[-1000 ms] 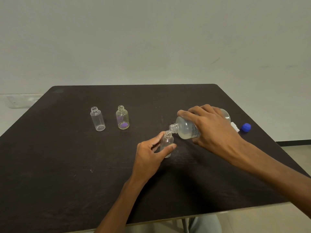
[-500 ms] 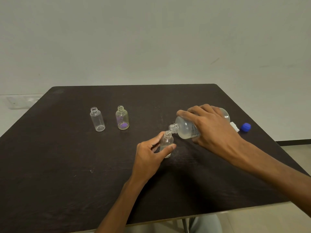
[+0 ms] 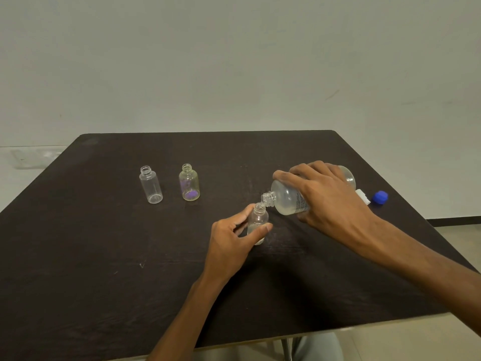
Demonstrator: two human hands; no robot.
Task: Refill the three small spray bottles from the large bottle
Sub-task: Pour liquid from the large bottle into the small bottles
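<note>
One small bottle (image 3: 257, 225) is pinched upright by the left hand (image 3: 231, 243); at its 1 o'clock, the big bottle (image 3: 291, 199), gripped by the right hand (image 3: 328, 199), is tipped, mouth to mouth.

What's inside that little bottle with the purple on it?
The purple-marked bottle stands uncapped with a purple patch low inside or on its wall; which cannot be told. No liquid level shows. Nothing covers it.

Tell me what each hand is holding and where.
Left hand pinches the small clear plastic bottle by its body; right hand grips the large clear tilted bottle around its middle.
</note>
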